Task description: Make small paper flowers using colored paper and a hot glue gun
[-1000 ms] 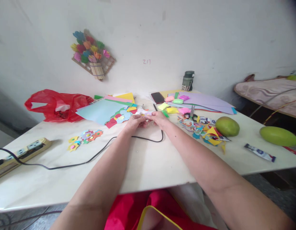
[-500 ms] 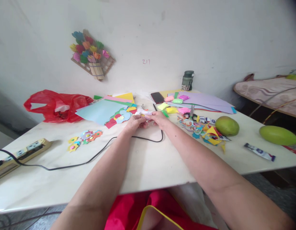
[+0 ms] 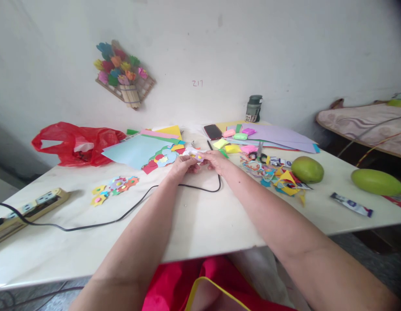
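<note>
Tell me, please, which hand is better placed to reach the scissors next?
Probably the right hand: it is nearer the scissors, while the left hand is farther away. Both hold the pale piece.

Single head view, worn on the person, set above the near edge of the white rectangular table [image 3: 207,220]. Faces forward and down, toward the pale plain wall [image 3: 187,52]. Wide angle, lines bowed; dark upper right corner. Bare forearms close, coming in from the bottom; left hand [image 3: 186,167] and right hand [image 3: 216,160] farther out, near frame centre. Bright red cloth [image 3: 174,280] at bottom, just below the lens.
</note>
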The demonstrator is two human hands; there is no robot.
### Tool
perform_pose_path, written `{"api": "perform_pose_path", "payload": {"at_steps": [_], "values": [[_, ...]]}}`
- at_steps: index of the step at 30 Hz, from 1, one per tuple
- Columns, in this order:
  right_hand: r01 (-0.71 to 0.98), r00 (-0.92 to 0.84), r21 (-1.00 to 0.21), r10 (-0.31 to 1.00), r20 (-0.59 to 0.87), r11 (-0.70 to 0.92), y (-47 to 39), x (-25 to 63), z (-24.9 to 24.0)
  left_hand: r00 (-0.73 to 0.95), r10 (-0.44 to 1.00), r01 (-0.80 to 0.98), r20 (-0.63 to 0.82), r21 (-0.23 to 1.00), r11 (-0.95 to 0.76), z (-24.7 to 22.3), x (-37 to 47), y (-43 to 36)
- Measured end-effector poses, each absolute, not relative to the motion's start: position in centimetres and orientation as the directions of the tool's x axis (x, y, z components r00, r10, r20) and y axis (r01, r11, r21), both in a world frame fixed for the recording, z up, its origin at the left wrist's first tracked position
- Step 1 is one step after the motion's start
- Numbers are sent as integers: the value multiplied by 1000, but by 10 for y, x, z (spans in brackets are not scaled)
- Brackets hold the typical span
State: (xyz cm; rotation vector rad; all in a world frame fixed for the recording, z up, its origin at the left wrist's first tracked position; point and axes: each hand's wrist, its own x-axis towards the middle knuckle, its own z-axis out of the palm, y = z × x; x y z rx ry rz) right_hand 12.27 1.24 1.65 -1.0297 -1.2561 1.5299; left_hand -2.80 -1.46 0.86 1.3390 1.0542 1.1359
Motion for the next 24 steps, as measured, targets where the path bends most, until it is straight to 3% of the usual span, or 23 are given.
{"api": "perform_pose_path", "payload": {"at_steps": [8, 24], "values": [[-31, -157, -999, 988, -9, -14, 9, 118, 17, 209, 975, 9, 77, 997, -81, 6, -28, -14], [60, -216, -998, 976, 16, 30, 7, 120, 17, 179, 979, -1, 95, 995, -96, 10, -27, -17]]}}
